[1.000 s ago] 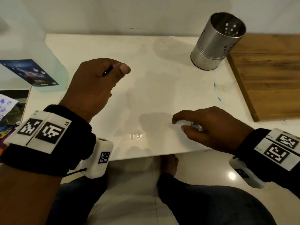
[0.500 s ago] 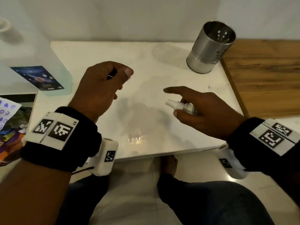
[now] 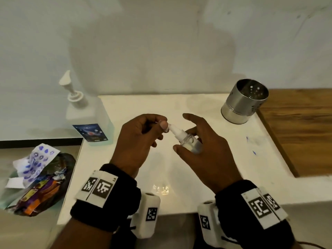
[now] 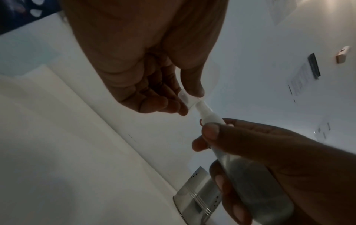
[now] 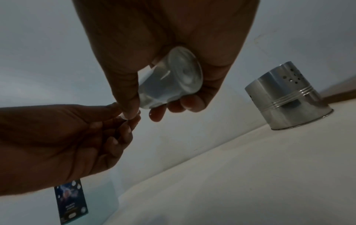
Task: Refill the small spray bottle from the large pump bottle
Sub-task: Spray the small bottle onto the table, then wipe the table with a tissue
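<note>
- Two hands meet over the white table: the right hand wraps thumb and lower fingers round the small spray bottle, forefinger lifted off it.
- Left hand pinches a small clear cap at the nozzle tip, between thumb and fingertips.
- Bottle tilts, nozzle toward ten o'clock; it looks light, thin-walled, smooth plastic (likely slippery if wet), so hold the body and turn at the white collar.
- Large pump bottle stands at ten o'clock, probably heavy; steady its body.
- Steel holder sits at two o'clock.
</note>
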